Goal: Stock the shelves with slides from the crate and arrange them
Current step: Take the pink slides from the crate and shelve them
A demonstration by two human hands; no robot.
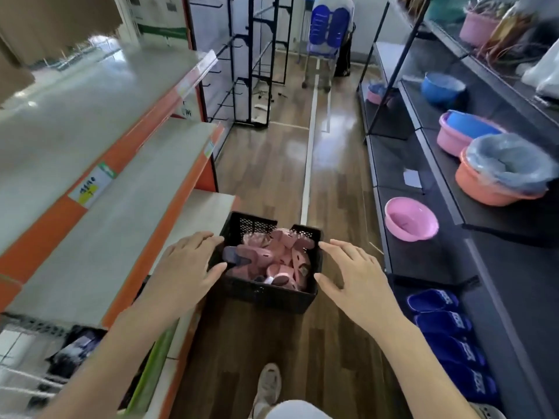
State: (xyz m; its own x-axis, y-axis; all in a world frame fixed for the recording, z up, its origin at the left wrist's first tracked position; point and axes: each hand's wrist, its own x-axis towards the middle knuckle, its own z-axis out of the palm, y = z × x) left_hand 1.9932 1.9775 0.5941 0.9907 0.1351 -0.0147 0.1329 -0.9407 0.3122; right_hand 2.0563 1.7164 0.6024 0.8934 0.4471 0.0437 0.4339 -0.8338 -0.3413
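A black plastic crate (260, 294) sits on the wooden floor of the aisle, filled with several pink slides (279, 252) and a dark one at its left. My left hand (189, 264) is spread at the crate's left rim, its fingertips and thumb at the edge. Beside the right rim my right hand (352, 273) is spread with straight fingers; contact with the crate is unclear. Neither hand holds anything. Several blue slides (447, 331) lie in a row on the lowest dark shelf at the right.
Grey shelves with orange edges (99, 225) rise on the left. Dark shelves (429, 164) on the right carry pink, blue and orange basins. Black wire racks and a person with a cart (328, 34) stand far down the aisle. My shoe (267, 385) is behind the crate.
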